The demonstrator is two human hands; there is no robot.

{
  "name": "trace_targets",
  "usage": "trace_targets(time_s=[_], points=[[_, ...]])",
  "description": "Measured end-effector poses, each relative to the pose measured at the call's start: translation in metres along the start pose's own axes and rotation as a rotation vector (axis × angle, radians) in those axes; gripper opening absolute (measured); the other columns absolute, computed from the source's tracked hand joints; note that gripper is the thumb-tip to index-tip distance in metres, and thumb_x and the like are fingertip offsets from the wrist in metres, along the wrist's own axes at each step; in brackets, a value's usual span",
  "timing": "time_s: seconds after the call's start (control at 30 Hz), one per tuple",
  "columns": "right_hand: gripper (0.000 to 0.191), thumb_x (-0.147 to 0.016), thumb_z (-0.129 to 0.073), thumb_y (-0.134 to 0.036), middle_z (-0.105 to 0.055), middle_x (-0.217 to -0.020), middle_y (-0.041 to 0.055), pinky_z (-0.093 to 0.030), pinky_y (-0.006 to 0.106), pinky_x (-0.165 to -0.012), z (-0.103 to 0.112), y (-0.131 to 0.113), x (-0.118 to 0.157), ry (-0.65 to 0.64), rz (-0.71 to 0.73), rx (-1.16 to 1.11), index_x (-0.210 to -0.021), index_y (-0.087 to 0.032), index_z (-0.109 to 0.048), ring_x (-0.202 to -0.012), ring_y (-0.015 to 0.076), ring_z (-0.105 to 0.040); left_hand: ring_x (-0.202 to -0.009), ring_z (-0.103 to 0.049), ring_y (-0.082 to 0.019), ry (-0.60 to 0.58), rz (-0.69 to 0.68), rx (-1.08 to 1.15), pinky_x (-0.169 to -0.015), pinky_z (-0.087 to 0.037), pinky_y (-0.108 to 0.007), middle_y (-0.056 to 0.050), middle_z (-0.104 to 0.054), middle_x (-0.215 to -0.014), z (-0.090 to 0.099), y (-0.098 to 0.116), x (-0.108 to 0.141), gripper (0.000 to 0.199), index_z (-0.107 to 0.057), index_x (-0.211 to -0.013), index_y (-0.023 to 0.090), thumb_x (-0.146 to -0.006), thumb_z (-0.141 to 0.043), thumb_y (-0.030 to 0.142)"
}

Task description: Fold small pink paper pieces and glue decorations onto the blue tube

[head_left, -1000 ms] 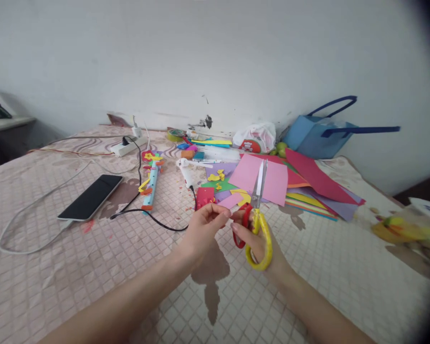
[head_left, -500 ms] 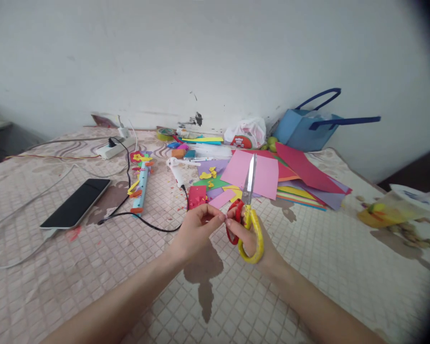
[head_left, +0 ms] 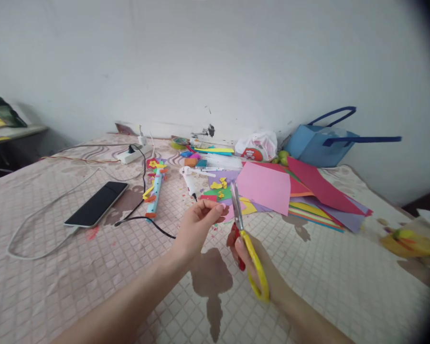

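Observation:
My left hand [head_left: 197, 224] is closed, thumb against fingers, pinching a small pink paper piece [head_left: 222, 205] that is mostly hidden by the fingertips. Wrapped in the handles of a pair of scissors [head_left: 238, 212], my right hand [head_left: 258, 263] is closed as well. One handle is yellow, the other red, and the blades point up and away from me, looking nearly together. The two hands are a little apart over the table. Just beyond them lie paper scraps, among them yellow cut-outs [head_left: 219, 183] on green paper and a large pink sheet [head_left: 263, 187].
A white glue gun [head_left: 189, 182] and a decorated light-blue strip [head_left: 155, 191] lie left of the scraps. Farther left are a phone [head_left: 97, 204] on a cable and a power strip [head_left: 133, 154]. Coloured sheets [head_left: 318, 186] and a blue bag [head_left: 317, 145] stand at the right.
My right hand has drawn away from my left and lowered, and the scissors now tilt up-left. The view has turned left, shifting everything rightward.

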State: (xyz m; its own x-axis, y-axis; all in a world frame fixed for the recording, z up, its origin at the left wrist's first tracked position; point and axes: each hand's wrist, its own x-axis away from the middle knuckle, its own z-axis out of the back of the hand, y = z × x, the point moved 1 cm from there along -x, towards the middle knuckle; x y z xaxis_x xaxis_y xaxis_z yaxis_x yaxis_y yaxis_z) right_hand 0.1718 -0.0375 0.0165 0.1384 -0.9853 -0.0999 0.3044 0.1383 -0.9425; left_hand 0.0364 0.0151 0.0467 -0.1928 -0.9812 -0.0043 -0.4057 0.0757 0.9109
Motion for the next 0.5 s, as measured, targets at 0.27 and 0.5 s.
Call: trace_targets(time_s=[0.27, 0.5], points=[[0.035, -0.089, -0.036, -0.048, -0.039, -0.060, -0.0039, -0.028, 0.023, -0.048, -0.009, -0.003, 0.002, -0.046, 0.000, 0.167, -0.071, -0.019, -0.043, -0.052, 0.0104, -0.034, -0.073, -0.057, -0.011, 0.072, -0.118, 0.052, -0.073, -0.044, -0.024, -0.002, -0.063, -0.079, 0.000, 0.002, 0.003, 0.017, -0.060, -0.077, 0.015, -0.077, -0.063, 0.032], [0.027, -0.088, -0.040, -0.041, -0.039, -0.060, -0.0044, -0.028, 0.023, -0.048, -0.013, -0.001, 0.002, -0.064, -0.024, 0.068, -0.072, -0.019, -0.043, -0.052, 0.0101, -0.033, -0.080, -0.056, -0.012, 0.084, -0.126, 0.132, -0.080, -0.043, -0.027, -0.002, -0.061, -0.083, -0.002, -0.001, 0.004, 0.015, -0.059, -0.077, 0.016, -0.078, -0.062, 0.030]])
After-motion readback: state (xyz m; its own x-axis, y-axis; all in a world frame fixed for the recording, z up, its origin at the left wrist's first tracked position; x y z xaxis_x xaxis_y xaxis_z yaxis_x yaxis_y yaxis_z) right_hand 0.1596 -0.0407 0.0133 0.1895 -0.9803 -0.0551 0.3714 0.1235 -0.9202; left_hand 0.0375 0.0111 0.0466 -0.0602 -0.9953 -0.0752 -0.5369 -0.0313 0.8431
